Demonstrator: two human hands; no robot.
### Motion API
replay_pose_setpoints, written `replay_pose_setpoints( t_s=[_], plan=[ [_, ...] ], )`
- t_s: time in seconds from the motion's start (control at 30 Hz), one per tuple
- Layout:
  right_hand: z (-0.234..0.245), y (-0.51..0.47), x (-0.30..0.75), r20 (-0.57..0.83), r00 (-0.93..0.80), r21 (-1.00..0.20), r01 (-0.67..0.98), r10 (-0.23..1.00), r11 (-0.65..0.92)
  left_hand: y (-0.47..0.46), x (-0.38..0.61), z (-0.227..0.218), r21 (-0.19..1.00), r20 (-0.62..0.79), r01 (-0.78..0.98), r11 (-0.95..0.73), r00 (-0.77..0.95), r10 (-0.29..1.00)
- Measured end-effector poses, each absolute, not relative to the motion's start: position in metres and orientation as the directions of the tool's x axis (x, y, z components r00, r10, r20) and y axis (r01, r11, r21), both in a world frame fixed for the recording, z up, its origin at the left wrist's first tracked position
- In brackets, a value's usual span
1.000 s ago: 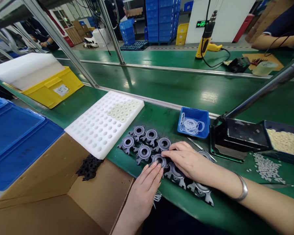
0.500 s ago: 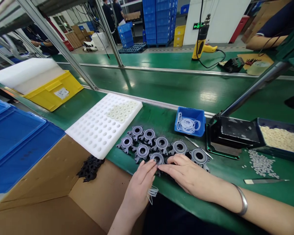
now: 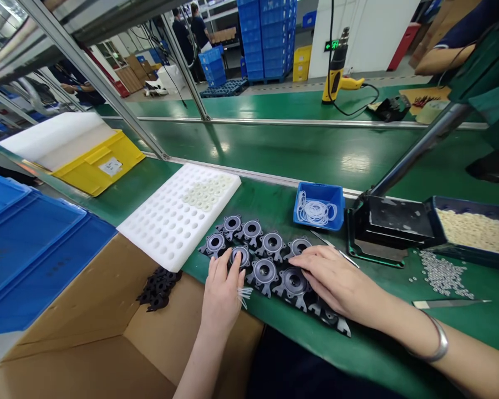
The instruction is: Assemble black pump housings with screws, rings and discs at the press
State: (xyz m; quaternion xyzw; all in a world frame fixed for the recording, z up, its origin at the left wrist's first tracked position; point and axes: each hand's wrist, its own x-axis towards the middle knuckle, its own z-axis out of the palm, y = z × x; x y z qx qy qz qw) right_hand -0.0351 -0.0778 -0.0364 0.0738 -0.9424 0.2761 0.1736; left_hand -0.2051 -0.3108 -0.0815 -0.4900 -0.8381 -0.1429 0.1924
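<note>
Black round housings (image 3: 264,271) with grey rims and open centres stand in rows on the green bench. My left hand (image 3: 222,291) has its fingertips on one housing (image 3: 240,256) of the row. A small bundle of thin white rings (image 3: 244,297) sticks out from under its thumb side, held against the palm. My right hand (image 3: 339,280) lies across the right end of the rows, fingers stretched out and tips at the rim of another housing (image 3: 300,246). It covers part of the housings beneath. White rings (image 3: 316,212) fill a blue bin (image 3: 339,213) behind the rows.
A white foam tray (image 3: 153,221) with pale ring parts lies left of the housings. Below it, an open cardboard box (image 3: 87,310) holds black parts (image 3: 160,288). Tweezers (image 3: 451,303), small metal rings (image 3: 443,274) and a black press base (image 3: 393,221) are at right.
My left hand has moved left and up to another housing. My right hand has shifted slightly right and up, and the front housings between the hands are uncovered. The view has tilted a little.
</note>
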Motion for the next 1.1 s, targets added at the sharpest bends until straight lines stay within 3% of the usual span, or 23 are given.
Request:
replay_pose_setpoints(
  t_s=[0.27,0.4,0.5,0.57,0.87,1.1],
  plan=[
    [-0.037,-0.072,-0.029,0.357,-0.934,-0.523,-0.225,-0.029,0.822,-0.302,-0.203,-0.071,0.021,0.451,0.857,0.514,-0.467,0.761],
    [-0.032,-0.076,-0.027,0.355,-0.934,-0.606,-0.199,0.038,0.770,-0.300,-0.185,-0.053,0.223,0.509,0.864,0.451,-0.498,0.702],
    [-0.025,-0.089,-0.029,0.303,-0.952,-0.740,-0.212,0.036,0.638,-0.293,-0.163,-0.041,0.479,0.417,0.810,0.339,-0.550,0.724],
    [-0.021,-0.099,-0.032,0.255,-0.967,-0.826,-0.217,0.001,0.520,-0.285,-0.152,-0.036,0.578,0.349,0.768,0.275,-0.537,0.768],
    [-0.024,-0.097,-0.042,0.076,-0.995,-0.979,-0.063,0.061,0.192,-0.273,-0.145,-0.030,0.720,0.229,0.672,0.174,-0.467,0.854],
    [-0.022,-0.086,-0.043,-0.013,-0.997,-0.997,0.018,0.071,0.078,-0.279,-0.146,-0.042,0.762,0.209,0.644,0.069,-0.345,0.915]
  ],
)
